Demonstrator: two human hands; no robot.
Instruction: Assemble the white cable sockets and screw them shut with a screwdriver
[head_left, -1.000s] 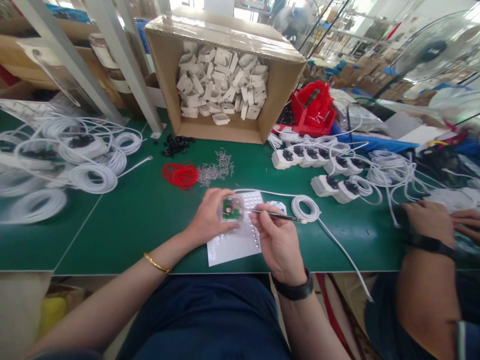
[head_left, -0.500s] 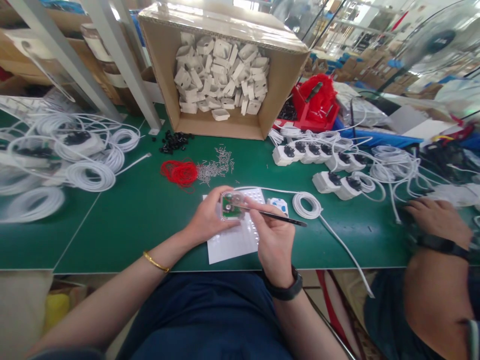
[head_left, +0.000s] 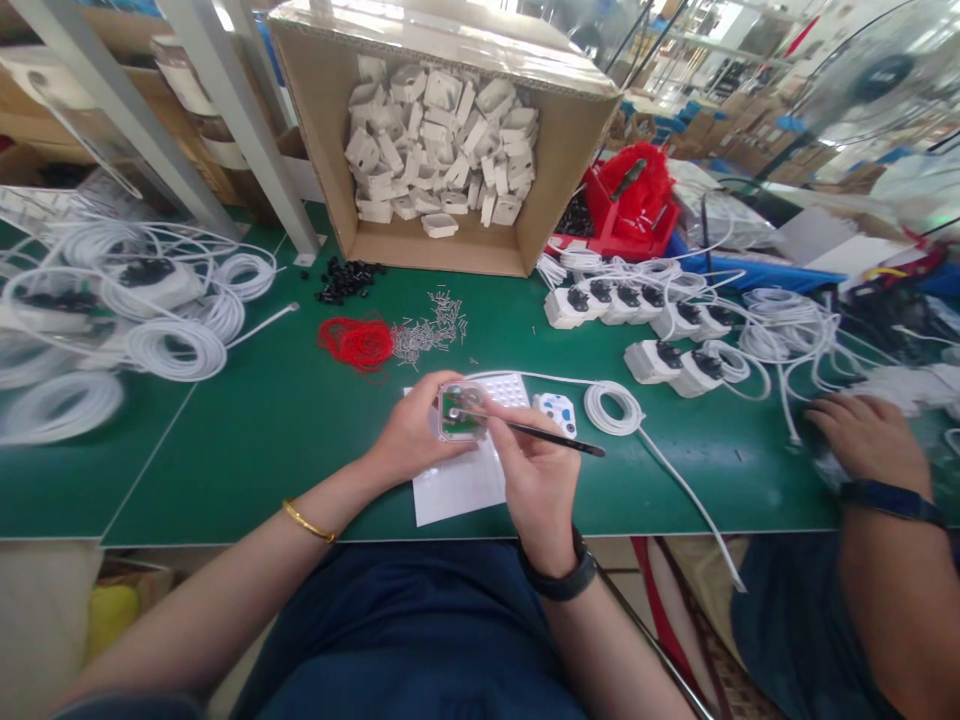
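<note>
My left hand [head_left: 412, 432] is closed around a small clear housing with a green circuit board [head_left: 459, 412] inside, held just above a white sheet [head_left: 465, 480] of small dots on the green table [head_left: 277, 420]. My right hand [head_left: 529, 472] pinches thin black tweezers [head_left: 551, 436], whose tip touches the board. A white cable leads from the housing to a coil [head_left: 611, 410]. A white and blue plug part [head_left: 559, 411] lies just right of my hands.
A tilted cardboard box [head_left: 442, 140] of white plastic parts stands behind. Red rings [head_left: 356, 342], metal pins [head_left: 431, 335] and black bits [head_left: 345, 280] lie before it. Corded white units [head_left: 637, 320] sit right, cable coils [head_left: 150, 310] left. Another person's hand [head_left: 870, 435] rests far right.
My right hand has drawn in closer, bringing the tweezers' tip onto the board. The housing stays in my left hand. The other person's hand has shifted slightly.
</note>
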